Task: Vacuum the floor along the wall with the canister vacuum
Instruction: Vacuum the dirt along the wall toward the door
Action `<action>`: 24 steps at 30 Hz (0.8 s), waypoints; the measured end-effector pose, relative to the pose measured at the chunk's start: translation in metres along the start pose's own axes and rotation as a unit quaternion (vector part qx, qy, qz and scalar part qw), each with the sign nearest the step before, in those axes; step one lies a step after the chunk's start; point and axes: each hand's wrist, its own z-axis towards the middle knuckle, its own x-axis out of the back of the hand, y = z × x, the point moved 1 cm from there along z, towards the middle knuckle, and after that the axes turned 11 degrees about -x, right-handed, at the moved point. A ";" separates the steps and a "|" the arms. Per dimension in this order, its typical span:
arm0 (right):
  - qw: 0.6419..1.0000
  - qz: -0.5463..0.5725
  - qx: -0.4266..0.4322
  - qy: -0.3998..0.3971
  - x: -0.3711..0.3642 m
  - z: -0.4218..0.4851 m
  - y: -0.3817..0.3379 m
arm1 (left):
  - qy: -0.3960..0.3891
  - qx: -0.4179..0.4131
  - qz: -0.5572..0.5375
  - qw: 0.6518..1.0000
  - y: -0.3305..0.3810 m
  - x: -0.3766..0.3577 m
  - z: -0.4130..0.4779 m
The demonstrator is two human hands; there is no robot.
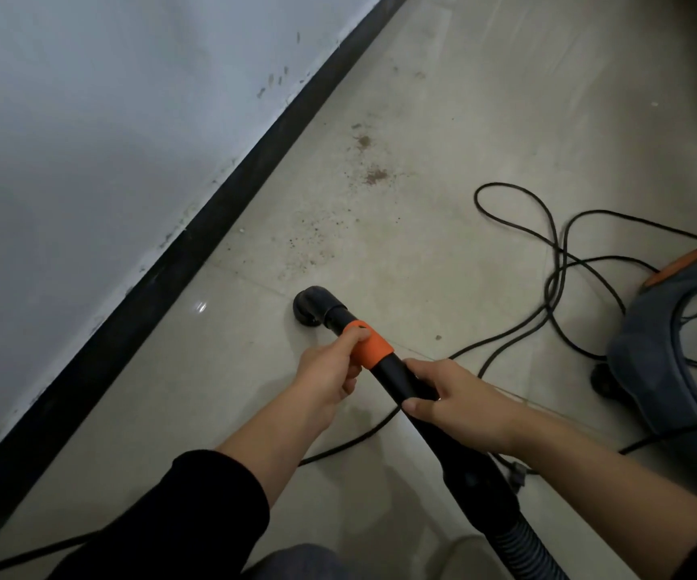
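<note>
1. Pale tiled floor (464,119) lay under everything. At its middle the left hand (330,370) had its fingers curled round the orange collar (374,347) of the wand, thumb on top. The right hand (451,395), just nearer, was wrapped tightly round the black wand tube (401,372).
2. At the wand's far end the black elbow nozzle (315,307) sat at tile level; whether it touched the tile could not be told. It lay near the black skirting (171,265) at the foot of the white wall (108,119), but apart from it.
3. Farther along, beyond the nozzle and right of the skirting, lay brown dirt (376,175) in speckles and two denser patches; none of it looked collected.
4. Judged from this, the step in hand was working the nozzle forward along the wall, with the dirty stretch ahead and the task probably early or midway.
5. The next move called for pushing the wand away from the body, keeping the nozzle low and parallel to the skirting, then sweeping slightly right over the patches. The looped power cord (547,228) lay to the right and passed under the wand, so it might snag.
6. The ribbed hose (522,546) ran from the wand to the near edge. The grey canister (665,362), with its orange trim, stood at the right, partly cut off. It was the only container, its body closed; what it held could not be seen.
</note>
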 end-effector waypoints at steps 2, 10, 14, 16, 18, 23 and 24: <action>1.000 -0.008 0.004 0.003 -0.004 0.001 -0.004 | 0.011 0.000 -0.008 1.000 0.001 0.005 0.000; 0.998 -0.049 0.014 0.031 -0.012 0.016 -0.024 | 0.054 -0.018 -0.025 0.998 0.009 0.017 0.008; 0.997 -0.069 0.011 0.038 -0.010 0.026 -0.036 | 0.076 -0.027 -0.030 0.996 0.017 0.021 0.014; 0.996 -0.087 0.010 0.036 -0.008 0.031 -0.043 | 0.086 -0.026 -0.034 0.995 0.020 0.023 0.016; 0.994 -0.103 0.004 0.034 -0.006 0.035 -0.049 | 0.094 -0.023 -0.038 0.995 0.023 0.024 0.018; 0.989 -0.144 -0.019 0.025 0.002 0.046 -0.057 | 0.089 -0.008 -0.032 0.995 0.035 0.016 0.027; 0.988 -0.149 -0.026 0.023 0.005 0.048 -0.057 | 0.089 -0.005 -0.028 0.996 0.037 0.013 0.029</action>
